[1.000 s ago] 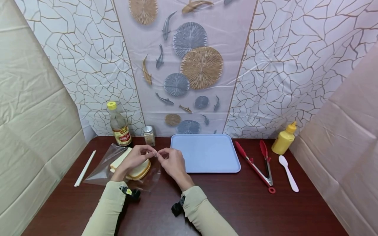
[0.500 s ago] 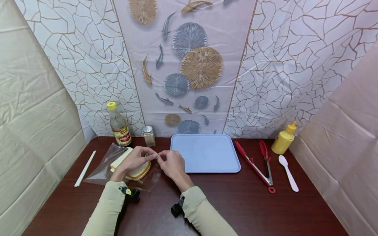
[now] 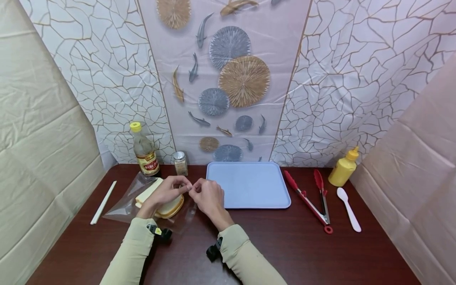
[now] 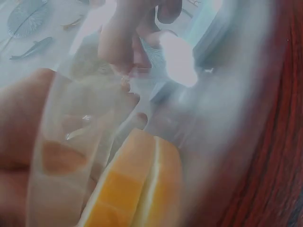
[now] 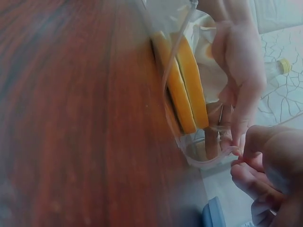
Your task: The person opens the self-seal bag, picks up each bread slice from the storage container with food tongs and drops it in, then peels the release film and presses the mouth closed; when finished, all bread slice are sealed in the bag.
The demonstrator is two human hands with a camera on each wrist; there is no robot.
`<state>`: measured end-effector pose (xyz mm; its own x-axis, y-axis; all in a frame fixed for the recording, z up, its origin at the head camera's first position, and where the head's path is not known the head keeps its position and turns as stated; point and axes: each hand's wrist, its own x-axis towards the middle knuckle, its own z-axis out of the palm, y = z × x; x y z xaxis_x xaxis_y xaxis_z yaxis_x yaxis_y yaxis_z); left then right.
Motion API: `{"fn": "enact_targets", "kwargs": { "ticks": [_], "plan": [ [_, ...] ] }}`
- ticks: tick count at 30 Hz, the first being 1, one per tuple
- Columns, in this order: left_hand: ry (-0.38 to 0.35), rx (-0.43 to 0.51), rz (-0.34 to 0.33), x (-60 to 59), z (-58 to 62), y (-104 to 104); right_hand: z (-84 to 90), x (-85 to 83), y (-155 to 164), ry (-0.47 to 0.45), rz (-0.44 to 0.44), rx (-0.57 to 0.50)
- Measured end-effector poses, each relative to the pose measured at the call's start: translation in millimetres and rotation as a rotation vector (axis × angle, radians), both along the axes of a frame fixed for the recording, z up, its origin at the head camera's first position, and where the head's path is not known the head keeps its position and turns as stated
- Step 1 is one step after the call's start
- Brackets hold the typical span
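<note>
Both hands have drawn closer together; the left hand (image 3: 167, 192) and right hand (image 3: 208, 196) each pinch the mouth of the clear bag (image 3: 130, 200) holding bread slices (image 3: 167, 208) on the tabletop (image 3: 270, 245). Best, I judge, to peel the two lips apart gently, keeping the bag low so the bread stays flat.

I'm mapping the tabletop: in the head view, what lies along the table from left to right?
White stick → oil bottle → spice jar → blue tray → red tongs → yellow squeeze bottle. The bread bag, hands and spoon overlap others, so they are omitted.
</note>
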<state>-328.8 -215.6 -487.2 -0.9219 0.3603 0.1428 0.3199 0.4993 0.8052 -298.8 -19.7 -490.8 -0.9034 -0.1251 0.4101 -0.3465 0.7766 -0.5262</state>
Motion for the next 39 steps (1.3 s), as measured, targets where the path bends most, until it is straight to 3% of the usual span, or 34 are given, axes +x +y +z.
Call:
{"fn": "enact_targets", "kwargs": {
  "ticks": [4, 11, 16, 20, 28, 39],
  "plan": [
    [-0.006, 0.001, 0.036, -0.4, 0.5, 0.6, 0.2, -0.9, -0.2, -0.003, 0.002, -0.01],
    [0.01, 0.047, 0.162, -1.1, -2.1, -6.1, -0.2, -3.0, 4.2, -0.031, 0.012, -0.047],
    [0.016, 0.044, 0.139, -1.5, -2.4, -4.8, -0.4, -5.9, 5.4, -0.018, 0.128, -0.198],
    [-0.017, 0.062, 0.12, -0.7, -2.0, -5.1, -1.5, -5.9, 3.5, -0.042, 0.182, -0.232],
    [-0.036, 0.084, 0.049, -1.8, -1.4, -7.5, -1.6, -3.7, -0.1, -0.083, 0.072, -0.181],
    [-0.048, 0.071, 0.038, -1.6, -2.7, -7.6, -2.4, -2.4, -1.9, -0.076, 0.03, -0.135]
  ]
}}
